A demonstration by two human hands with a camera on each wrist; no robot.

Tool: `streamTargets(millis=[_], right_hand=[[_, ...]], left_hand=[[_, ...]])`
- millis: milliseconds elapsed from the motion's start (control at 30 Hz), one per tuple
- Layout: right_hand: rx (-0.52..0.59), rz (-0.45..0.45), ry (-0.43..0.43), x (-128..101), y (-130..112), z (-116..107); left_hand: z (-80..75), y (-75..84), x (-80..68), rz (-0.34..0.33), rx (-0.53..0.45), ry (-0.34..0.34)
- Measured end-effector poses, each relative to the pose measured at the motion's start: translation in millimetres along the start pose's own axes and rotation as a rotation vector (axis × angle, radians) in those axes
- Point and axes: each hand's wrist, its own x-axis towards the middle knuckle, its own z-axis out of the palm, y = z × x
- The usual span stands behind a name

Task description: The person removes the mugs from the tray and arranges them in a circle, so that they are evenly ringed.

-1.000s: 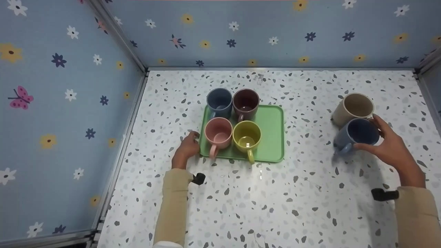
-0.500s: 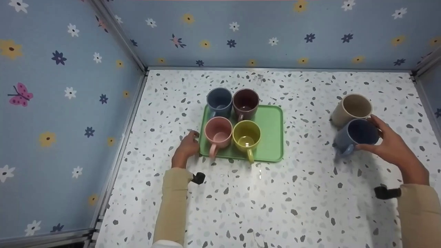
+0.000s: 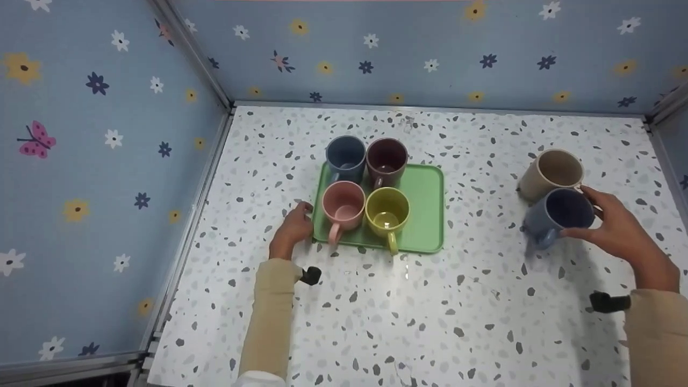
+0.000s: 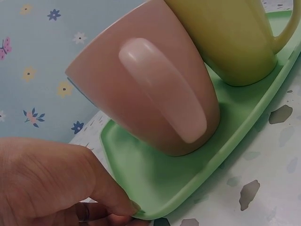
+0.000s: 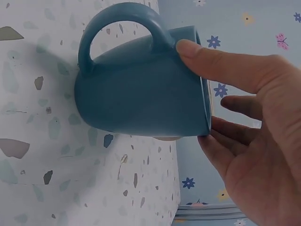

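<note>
Head view: lifted since a second ago, the dark blue mug (image 3: 556, 216) now tilts clear of the counter (image 3: 419, 312), right of the green tray (image 3: 427, 209), just beside the beige mug (image 3: 551, 173); right hand (image 3: 618, 234) grips its rim.
Left wrist view: left hand (image 4: 56, 183) unmoved, fingers pinching the tray's edge (image 4: 188, 188) beside the pink mug (image 4: 155, 94).
Right wrist view: thumb (image 5: 221, 66) and fingers clasp the rim, base off the counter; likely bound for the tray.

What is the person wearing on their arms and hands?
Both arms wear long beige sleeves, the left sleeve and the right sleeve. A small black device sits at each wrist, left and right. Both hands are bare; the left wrist view hints at a ring.
</note>
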Motion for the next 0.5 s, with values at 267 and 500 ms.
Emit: streamTargets(millis=[267,500], right_hand=[[-0.043,0.045,-0.021,-3.2,1.5,-0.5],[-0.022,0.01,-0.013,-3.1,0.0,-0.5]], left_hand=[[0.2,-0.6,0.2,0.027,0.006,0.007],[-0.9,-0.1,0.5,0.033,0.0,0.017]])
